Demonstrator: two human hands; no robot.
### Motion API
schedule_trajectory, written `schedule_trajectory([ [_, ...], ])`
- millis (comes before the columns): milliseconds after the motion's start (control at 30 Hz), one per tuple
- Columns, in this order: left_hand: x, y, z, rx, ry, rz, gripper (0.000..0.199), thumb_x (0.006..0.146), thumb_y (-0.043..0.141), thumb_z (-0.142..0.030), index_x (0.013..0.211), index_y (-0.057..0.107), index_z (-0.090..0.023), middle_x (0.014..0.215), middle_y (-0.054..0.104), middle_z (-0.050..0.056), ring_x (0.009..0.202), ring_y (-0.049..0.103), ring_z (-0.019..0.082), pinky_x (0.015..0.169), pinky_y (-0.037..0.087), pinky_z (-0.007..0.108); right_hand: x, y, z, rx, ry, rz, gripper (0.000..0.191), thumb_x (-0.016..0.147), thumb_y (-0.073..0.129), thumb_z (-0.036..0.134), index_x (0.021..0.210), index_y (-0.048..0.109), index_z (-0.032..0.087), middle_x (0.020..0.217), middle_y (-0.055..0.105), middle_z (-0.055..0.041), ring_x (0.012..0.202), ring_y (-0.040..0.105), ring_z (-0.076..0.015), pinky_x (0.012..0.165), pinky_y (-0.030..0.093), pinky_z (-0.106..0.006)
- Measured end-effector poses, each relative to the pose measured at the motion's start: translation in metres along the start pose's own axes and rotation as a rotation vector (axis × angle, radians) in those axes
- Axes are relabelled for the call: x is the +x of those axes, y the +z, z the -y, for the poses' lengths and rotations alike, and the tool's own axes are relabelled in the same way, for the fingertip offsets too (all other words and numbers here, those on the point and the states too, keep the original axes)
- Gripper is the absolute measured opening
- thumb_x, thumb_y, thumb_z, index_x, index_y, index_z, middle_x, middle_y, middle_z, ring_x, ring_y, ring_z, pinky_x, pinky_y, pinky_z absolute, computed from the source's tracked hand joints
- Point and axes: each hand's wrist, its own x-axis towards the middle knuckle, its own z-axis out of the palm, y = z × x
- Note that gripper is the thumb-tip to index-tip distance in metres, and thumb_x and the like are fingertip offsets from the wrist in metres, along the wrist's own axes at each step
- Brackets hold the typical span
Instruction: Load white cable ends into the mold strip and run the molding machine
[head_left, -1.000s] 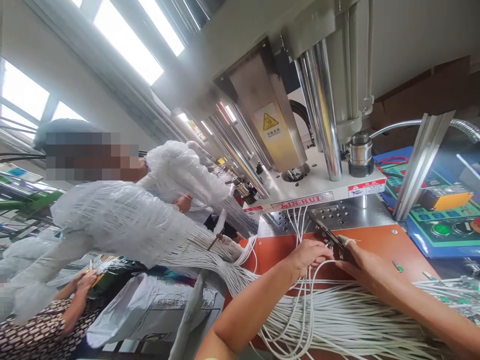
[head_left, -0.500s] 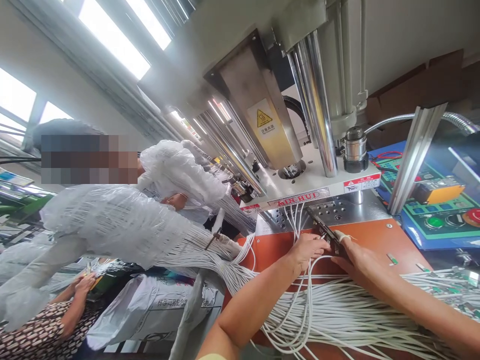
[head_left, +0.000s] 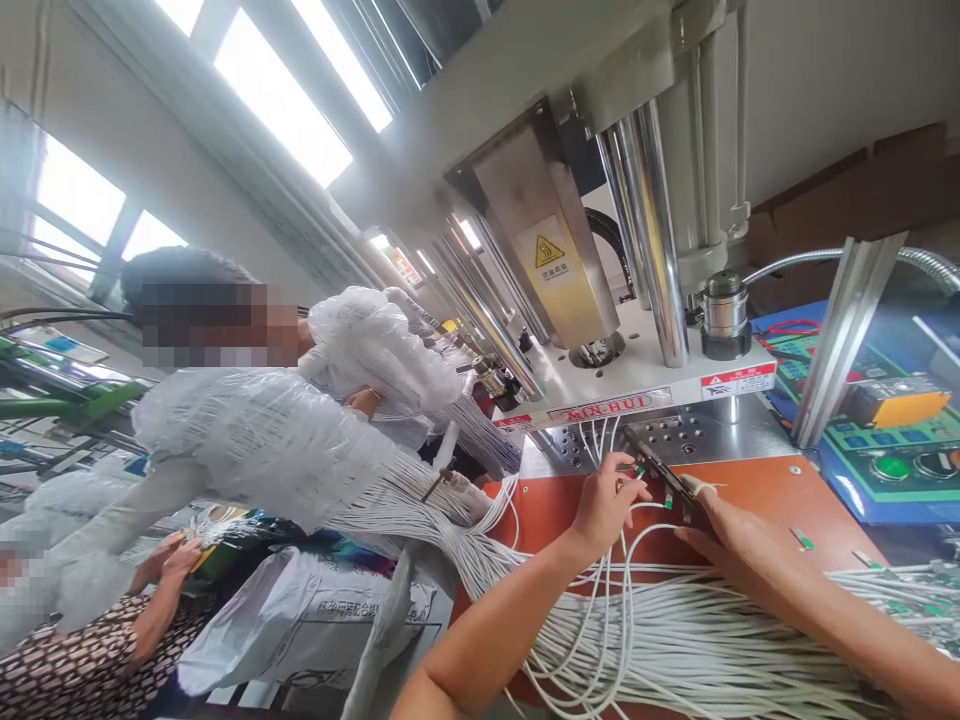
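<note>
Grip of the right hand [head_left: 724, 540] presses against the dark metal fixture [head_left: 652, 462]; left fingers [head_left: 611, 500] spread beside white cables [head_left: 675, 640], which could snag if tugged.

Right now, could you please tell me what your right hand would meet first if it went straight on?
Probably the dark metal jig just ahead of the right hand, though depth is unclear.

White cables [head_left: 675, 630] lay in loose loops across the lower right, a few green-tipped ends reaching a black metal clamp [head_left: 664, 480] angled on the orange plate [head_left: 757, 510].
</note>
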Motion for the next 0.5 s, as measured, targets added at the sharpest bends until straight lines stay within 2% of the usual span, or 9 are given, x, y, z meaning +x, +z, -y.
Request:
schedule_trajectory([
  [67,0.002,0.0,0.0,0.005,0.022,0.027,0.027,0.088,0.056,-0.028,0.112,0.063,-0.019,0.087,0.075,0.003,0.048,0.058,0.008,0.05,0.046,0.019,-0.001,-0.002,0.002,0.014,0.007,0.025,0.03,0.09,0.041,0.047,0.106,0.052,0.025,0.082,0.072,-0.0049,0.073,0.069,-0.0264,0.055,0.041,-0.03],
  [200,0.005,-0.001,0.005,0.097,0.125,-0.026,0.016,0.088,0.056,-0.021,0.094,0.071,-0.018,0.081,0.073,0.003,0.073,0.068,0.014,0.07,0.053,0.023,-0.002,-0.004,0.004,0.037,0.019,0.043,0.033,0.09,0.039,0.048,0.111,0.051,0.025,0.084,0.071,-0.0059,0.075,0.069,-0.0279,0.058,0.041,-0.032],
  [367,0.004,-0.003,0.008,0.236,0.312,0.027,0.02,0.089,0.052,-0.012,0.093,0.071,-0.019,0.087,0.073,0.002,0.077,0.067,0.013,0.078,0.052,0.024,0.0,-0.002,0.002,0.06,0.038,0.084,0.032,0.09,0.038,0.05,0.107,0.048,0.025,0.085,0.071,-0.0057,0.077,0.069,-0.0283,0.058,0.04,-0.033],
  [500,0.002,-0.002,0.005,0.258,0.314,0.058,0.017,0.088,0.056,-0.013,0.093,0.071,-0.02,0.09,0.073,0.002,0.084,0.068,0.015,0.085,0.051,0.024,0.0,0.006,0.0,0.017,0.051,0.056,0.027,0.091,0.037,0.051,0.097,0.044,0.026,0.089,0.071,-0.0052,0.078,0.068,-0.0282,0.057,0.039,-0.032],
])
